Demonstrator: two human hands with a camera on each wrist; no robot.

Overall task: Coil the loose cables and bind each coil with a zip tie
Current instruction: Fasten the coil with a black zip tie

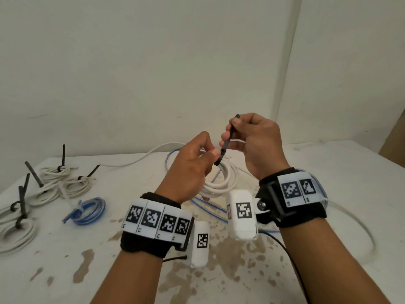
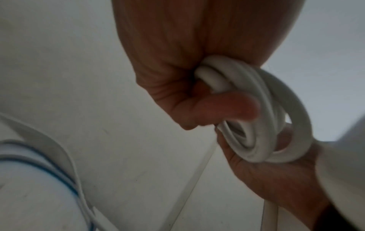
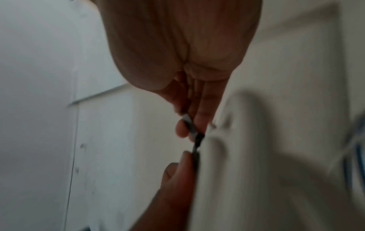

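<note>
Binding a coil, mid-step. The left hand (image 1: pixel 188 165) holds a white cable coil (image 1: pixel 221 181) raised above the middle of the worktop (image 1: pixel 328 163); in the left-wrist view its fingers are curled through the loops, and in the head view thumb and forefinger pinch the lower end of a black zip tie (image 1: pixel 225 143). The right hand (image 1: pixel 256 141) is closed on the upper part of the same tie, whose tip projects above the fingers. Whether the strap is already threaded through its head cannot be told; the right-wrist view is blurred.

Judged technique: keep the loops bunched in the left hand so that no turn slips out, and hold the tie's head steady with thumb and forefinger. Draw the free strap in line with the head, not sideways, so the ratchet engages. Tighten only until the turns stop sliding; more pull may kink the cable. Check that every loop lies inside the tie before it locks, since the ratchet is unlikely to release.

Near the left edge of the worktop lie bound white coils (image 1: pixel 57 174) with black tie tails standing up, and a bound blue-and-white coil (image 1: pixel 89 211). A loose blue-striped cable (image 1: pixel 210 209) lies under the hands, and a loose white cable (image 1: pixel 140 159) runs toward the far edge. Both appear to remain to be coiled.
</note>
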